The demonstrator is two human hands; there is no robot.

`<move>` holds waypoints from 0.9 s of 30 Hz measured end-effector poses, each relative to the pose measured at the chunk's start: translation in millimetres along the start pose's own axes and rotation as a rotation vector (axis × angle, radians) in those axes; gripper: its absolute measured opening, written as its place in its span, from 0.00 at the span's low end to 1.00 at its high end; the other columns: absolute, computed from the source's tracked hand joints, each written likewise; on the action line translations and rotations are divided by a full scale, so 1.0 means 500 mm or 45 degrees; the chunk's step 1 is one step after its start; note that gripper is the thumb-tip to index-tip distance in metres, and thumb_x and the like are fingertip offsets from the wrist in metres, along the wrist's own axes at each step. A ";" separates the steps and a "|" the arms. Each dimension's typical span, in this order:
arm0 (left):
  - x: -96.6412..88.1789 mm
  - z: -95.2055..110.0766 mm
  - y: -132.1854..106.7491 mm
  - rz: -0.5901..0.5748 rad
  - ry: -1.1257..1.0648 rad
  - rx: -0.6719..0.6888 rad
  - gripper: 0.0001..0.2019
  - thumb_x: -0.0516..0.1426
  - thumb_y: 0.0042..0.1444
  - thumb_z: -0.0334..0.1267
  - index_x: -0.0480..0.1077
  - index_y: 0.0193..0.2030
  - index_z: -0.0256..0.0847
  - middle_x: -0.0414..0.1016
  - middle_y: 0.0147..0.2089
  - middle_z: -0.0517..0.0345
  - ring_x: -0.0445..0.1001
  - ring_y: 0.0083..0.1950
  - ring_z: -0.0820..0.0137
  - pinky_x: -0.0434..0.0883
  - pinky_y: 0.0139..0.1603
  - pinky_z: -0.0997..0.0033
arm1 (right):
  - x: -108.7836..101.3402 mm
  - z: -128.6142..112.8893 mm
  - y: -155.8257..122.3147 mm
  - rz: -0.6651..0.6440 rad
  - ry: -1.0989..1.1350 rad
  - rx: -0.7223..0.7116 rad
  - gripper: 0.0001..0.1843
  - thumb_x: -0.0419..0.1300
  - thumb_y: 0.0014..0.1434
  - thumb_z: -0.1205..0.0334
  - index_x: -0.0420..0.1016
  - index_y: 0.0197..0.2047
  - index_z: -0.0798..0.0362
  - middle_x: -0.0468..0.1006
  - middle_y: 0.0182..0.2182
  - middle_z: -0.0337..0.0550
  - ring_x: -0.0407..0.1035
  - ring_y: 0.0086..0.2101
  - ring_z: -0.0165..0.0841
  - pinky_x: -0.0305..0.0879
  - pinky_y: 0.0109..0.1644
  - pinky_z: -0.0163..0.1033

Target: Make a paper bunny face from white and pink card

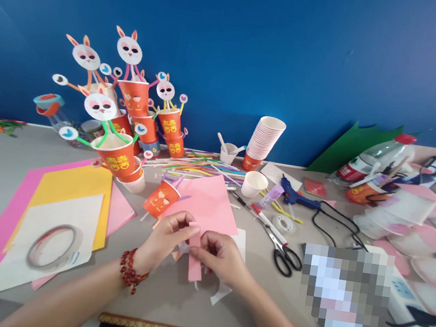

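Observation:
Both my hands meet over the table's front middle on a narrow pink paper strip. My left hand, with a red bead bracelet at the wrist, pinches the strip's upper end. My right hand is closed on the strip from the right. Small white paper scraps lie under my hands. Behind them lies a pink paper sheet, and an orange paper cup rests tipped over at its left.
Scissors, a marker, small tape and a blue glue gun lie right. Stacked paper sheets with a tape roll lie left. Bunny cup crafts, straws and stacked cups stand behind.

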State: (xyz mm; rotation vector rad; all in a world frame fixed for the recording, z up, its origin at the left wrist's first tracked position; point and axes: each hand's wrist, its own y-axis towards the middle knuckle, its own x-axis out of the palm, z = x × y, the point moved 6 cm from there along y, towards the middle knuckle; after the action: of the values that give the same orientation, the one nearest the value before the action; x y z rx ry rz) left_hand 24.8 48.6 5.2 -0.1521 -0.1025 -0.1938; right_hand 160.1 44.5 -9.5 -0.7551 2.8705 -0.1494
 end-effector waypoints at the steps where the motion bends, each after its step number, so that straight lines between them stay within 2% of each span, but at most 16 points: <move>1: -0.002 0.005 0.000 0.013 0.002 0.016 0.13 0.62 0.54 0.45 0.68 0.32 0.38 0.64 0.28 0.65 0.63 0.29 0.77 0.64 0.30 0.79 | 0.002 -0.001 -0.001 -0.006 -0.007 0.001 0.19 0.64 0.57 0.52 0.61 0.24 0.51 0.67 0.15 0.31 0.61 0.17 0.25 0.51 0.21 0.30; 7: -0.006 0.021 0.000 0.020 0.039 0.066 0.11 0.61 0.57 0.45 0.70 0.32 0.38 0.67 0.28 0.62 0.64 0.31 0.75 0.64 0.33 0.76 | 0.005 0.000 -0.001 0.000 -0.039 0.012 0.19 0.64 0.57 0.53 0.60 0.24 0.51 0.67 0.16 0.31 0.62 0.17 0.25 0.50 0.21 0.30; 10: -0.005 0.021 0.000 0.001 -0.030 0.086 0.11 0.61 0.56 0.43 0.70 0.31 0.38 0.67 0.29 0.61 0.65 0.32 0.74 0.64 0.35 0.76 | 0.006 0.000 -0.001 -0.009 -0.039 0.017 0.17 0.63 0.57 0.54 0.61 0.25 0.51 0.67 0.16 0.30 0.62 0.17 0.25 0.51 0.22 0.30; 14: -0.003 0.009 -0.001 0.016 -0.157 0.028 0.10 0.61 0.56 0.43 0.70 0.31 0.38 0.66 0.29 0.61 0.65 0.31 0.74 0.65 0.35 0.75 | 0.007 -0.001 0.000 -0.021 -0.024 0.016 0.16 0.63 0.57 0.55 0.62 0.26 0.51 0.67 0.16 0.30 0.61 0.17 0.25 0.51 0.22 0.30; 16: -0.001 0.009 -0.001 0.022 -0.117 0.029 0.10 0.61 0.57 0.43 0.70 0.31 0.38 0.66 0.29 0.61 0.65 0.31 0.74 0.65 0.34 0.75 | 0.007 -0.001 0.000 -0.017 -0.033 0.011 0.17 0.63 0.57 0.55 0.61 0.25 0.51 0.66 0.16 0.30 0.61 0.17 0.25 0.51 0.22 0.30; 20: -0.001 0.027 -0.002 0.026 0.106 0.149 0.10 0.61 0.56 0.42 0.71 0.30 0.38 0.69 0.30 0.58 0.67 0.34 0.72 0.65 0.37 0.74 | 0.010 0.000 -0.001 -0.020 -0.068 0.004 0.17 0.63 0.57 0.55 0.60 0.24 0.51 0.66 0.15 0.30 0.61 0.17 0.25 0.51 0.22 0.30; 22: -0.003 0.033 -0.002 0.026 0.093 0.184 0.10 0.61 0.56 0.41 0.71 0.29 0.38 0.69 0.29 0.59 0.67 0.33 0.72 0.66 0.37 0.74 | 0.012 -0.001 -0.002 -0.029 -0.071 0.005 0.17 0.63 0.57 0.55 0.61 0.25 0.51 0.66 0.16 0.30 0.61 0.17 0.25 0.51 0.22 0.30; 27: -0.012 0.027 0.004 0.016 -0.014 0.079 0.09 0.63 0.54 0.42 0.75 0.29 0.38 0.74 0.30 0.57 0.71 0.34 0.70 0.69 0.37 0.72 | 0.009 -0.006 -0.002 -0.039 -0.063 -0.004 0.17 0.63 0.57 0.55 0.60 0.25 0.51 0.66 0.16 0.30 0.60 0.17 0.25 0.50 0.21 0.30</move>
State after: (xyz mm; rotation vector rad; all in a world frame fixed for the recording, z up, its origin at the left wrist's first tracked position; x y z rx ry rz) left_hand 18.3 53.8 17.6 -0.0916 -0.1181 -0.1767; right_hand 156.1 41.7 -7.3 -0.7926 2.8142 -0.1281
